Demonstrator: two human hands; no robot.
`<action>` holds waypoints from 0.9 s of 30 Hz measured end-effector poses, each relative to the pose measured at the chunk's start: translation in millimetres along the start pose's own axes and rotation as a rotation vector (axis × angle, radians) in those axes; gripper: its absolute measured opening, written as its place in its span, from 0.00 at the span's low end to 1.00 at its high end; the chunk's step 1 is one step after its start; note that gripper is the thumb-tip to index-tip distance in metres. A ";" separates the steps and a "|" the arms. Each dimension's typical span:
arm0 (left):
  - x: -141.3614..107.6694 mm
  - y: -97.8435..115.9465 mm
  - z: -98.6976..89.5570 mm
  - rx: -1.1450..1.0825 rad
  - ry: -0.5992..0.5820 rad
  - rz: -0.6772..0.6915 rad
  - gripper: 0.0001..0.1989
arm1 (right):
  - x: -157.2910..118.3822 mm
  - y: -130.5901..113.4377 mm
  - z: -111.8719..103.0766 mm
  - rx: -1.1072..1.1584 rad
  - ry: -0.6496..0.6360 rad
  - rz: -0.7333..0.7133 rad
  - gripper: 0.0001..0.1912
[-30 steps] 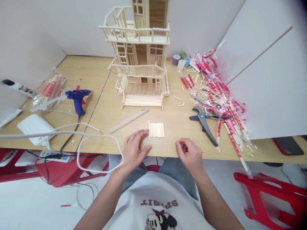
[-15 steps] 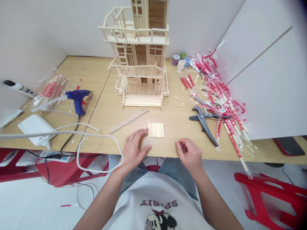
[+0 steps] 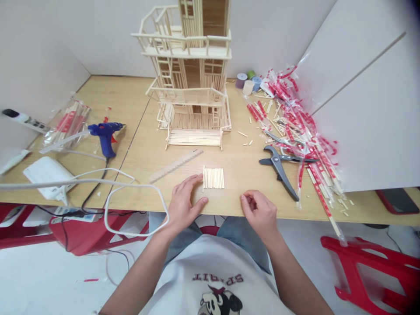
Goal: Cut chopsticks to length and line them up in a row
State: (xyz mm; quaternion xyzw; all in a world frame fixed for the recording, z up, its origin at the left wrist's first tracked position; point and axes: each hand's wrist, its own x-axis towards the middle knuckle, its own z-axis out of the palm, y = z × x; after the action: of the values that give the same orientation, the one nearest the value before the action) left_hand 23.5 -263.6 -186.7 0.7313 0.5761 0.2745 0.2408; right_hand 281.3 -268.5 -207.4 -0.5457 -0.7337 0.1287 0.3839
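A small panel of short wooden sticks (image 3: 214, 178) lies flat near the table's front edge, with one longer stick along its left side. My left hand (image 3: 187, 203) rests on the table just left of it, thumb apart, fingertips at the longer stick, holding nothing. To the right of the panel, my right hand (image 3: 259, 210) lies at the table edge with its fingers curled in; nothing shows in it. Behind the panel stands a multi-storey stick house (image 3: 193, 98) with railings and balconies. A clear ruler (image 3: 177, 166) lies slanted between the house and my left hand.
A blue glue gun (image 3: 106, 138), a white power strip (image 3: 49, 179) and looping white cable are at the left. Grey cutters (image 3: 278, 168), scattered sticks with red wrappers (image 3: 315, 144), thread spools (image 3: 248, 86) and a phone (image 3: 398, 200) occupy the right.
The view has shifted very slightly. Both hands and the objects on the table keep their places.
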 end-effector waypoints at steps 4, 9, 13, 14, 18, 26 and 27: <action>0.0 -0.2 0.2 0.004 -0.005 0.000 0.25 | 0.1 -0.5 -0.2 0.001 0.006 -0.003 0.03; -2.1 -0.1 0.8 -0.013 0.004 0.004 0.25 | 0.4 -0.6 -0.4 0.010 0.002 0.001 0.02; -5.3 1.0 1.1 -0.032 0.015 0.007 0.25 | 0.5 -0.8 -0.1 0.019 -0.005 0.007 0.03; -5.9 1.1 1.3 -0.034 0.016 0.006 0.25 | 0.4 -0.7 0.1 0.018 -0.005 0.008 0.03; -7.3 0.7 2.4 -0.030 0.021 0.002 0.25 | 1.0 0.0 -1.4 0.030 -0.020 0.026 0.03; -7.0 1.8 2.5 -0.032 0.031 0.015 0.25 | 18.9 -14.9 -2.5 0.008 -0.287 0.071 0.17; -7.0 1.9 2.6 -0.032 0.034 0.018 0.25 | 21.3 -17.5 0.9 -0.010 -0.296 0.054 0.18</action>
State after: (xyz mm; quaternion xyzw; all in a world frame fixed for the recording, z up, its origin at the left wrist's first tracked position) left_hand 25.3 -270.9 -188.3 0.7278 0.5690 0.2980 0.2402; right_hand 266.0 -255.6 -188.3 -0.5423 -0.7679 0.2143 0.2653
